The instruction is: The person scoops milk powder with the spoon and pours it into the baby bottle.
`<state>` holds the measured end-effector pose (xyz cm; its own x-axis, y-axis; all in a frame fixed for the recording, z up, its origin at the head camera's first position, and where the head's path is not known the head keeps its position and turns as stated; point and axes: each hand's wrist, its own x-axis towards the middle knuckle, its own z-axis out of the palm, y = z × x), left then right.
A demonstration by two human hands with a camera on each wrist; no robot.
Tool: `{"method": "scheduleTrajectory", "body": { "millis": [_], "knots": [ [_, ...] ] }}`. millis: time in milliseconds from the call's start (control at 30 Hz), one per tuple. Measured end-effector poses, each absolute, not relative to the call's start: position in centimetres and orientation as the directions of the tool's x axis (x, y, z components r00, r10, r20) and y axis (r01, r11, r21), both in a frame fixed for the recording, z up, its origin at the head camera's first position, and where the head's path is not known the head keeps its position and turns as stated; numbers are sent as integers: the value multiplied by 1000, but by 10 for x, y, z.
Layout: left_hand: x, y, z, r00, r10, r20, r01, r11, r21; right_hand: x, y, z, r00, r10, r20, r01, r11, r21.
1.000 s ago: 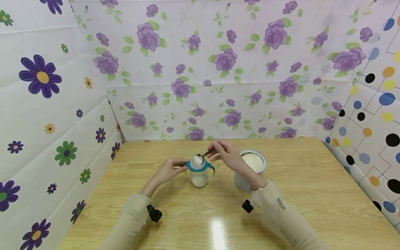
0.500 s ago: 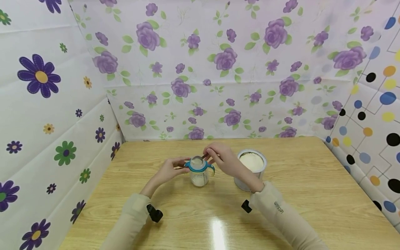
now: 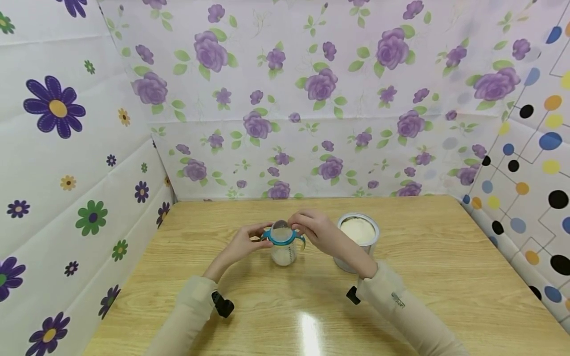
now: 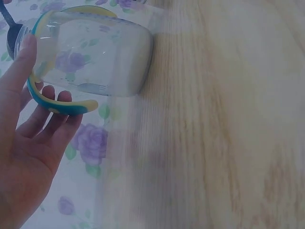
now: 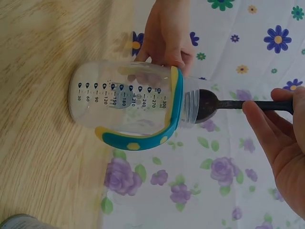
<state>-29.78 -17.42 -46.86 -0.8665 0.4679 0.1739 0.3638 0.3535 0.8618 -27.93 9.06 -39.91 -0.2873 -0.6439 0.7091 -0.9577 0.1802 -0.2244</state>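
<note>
A clear baby bottle (image 3: 283,247) with teal handles stands mid-table, white powder in its lower part. My left hand (image 3: 253,237) grips it at the neck and near handle; the left wrist view shows fingers curled under the teal handle (image 4: 66,106) and the thumb on the neck. My right hand (image 3: 301,223) pinches the handle of a dark spoon (image 5: 217,103). The spoon's bowl (image 3: 280,226) is turned over at the bottle's mouth. In the right wrist view the bottle (image 5: 124,102) lies between both hands.
An open round tin (image 3: 357,238) of white powder stands just right of the bottle, behind my right forearm. The wooden table (image 3: 423,277) is boxed in by flower-patterned walls on the left and back and a dotted wall (image 3: 530,188) on the right.
A second ago the spoon hovered heaped with white powder over the bottle. The right hand has since dropped and shifted left, tipping the spoon over the mouth. The left hand stayed put.
</note>
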Motion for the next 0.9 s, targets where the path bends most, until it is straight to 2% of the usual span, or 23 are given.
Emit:
{"method": "scheduleTrajectory", "body": {
  "millis": [133, 267, 367, 533, 667, 800, 900],
  "knots": [
    [-298, -174, -469, -868, 466, 169, 361, 359, 861, -276, 94, -399, -257, -655, 710, -964, 223, -143],
    [-298, -175, -468, -877, 453, 160, 346, 366, 864, -273, 97, -400, -262, -662, 702, -961, 247, -126],
    [-299, -176, -469, -878, 448, 166, 350, 367, 862, -273, 97, -400, -288, -647, 706, -955, 246, -165],
    [-299, -176, -470, -882, 442, 163, 351, 385, 854, -275, 98, -403, -362, -599, 714, -932, 211, -295],
    [-300, -176, -471, -879, 446, 170, 360, 386, 849, -275, 97, -406, -463, -530, 710, -884, 221, -411],
    [-300, -177, -472, -866, 460, 195, 389, 374, 842, -275, 97, -408, -634, -388, 668, -769, 227, -598],
    [-300, -176, -472, -861, 465, 205, 399, 369, 839, -275, 99, -406, -745, -266, 611, -661, 178, -729]
  ]
}}
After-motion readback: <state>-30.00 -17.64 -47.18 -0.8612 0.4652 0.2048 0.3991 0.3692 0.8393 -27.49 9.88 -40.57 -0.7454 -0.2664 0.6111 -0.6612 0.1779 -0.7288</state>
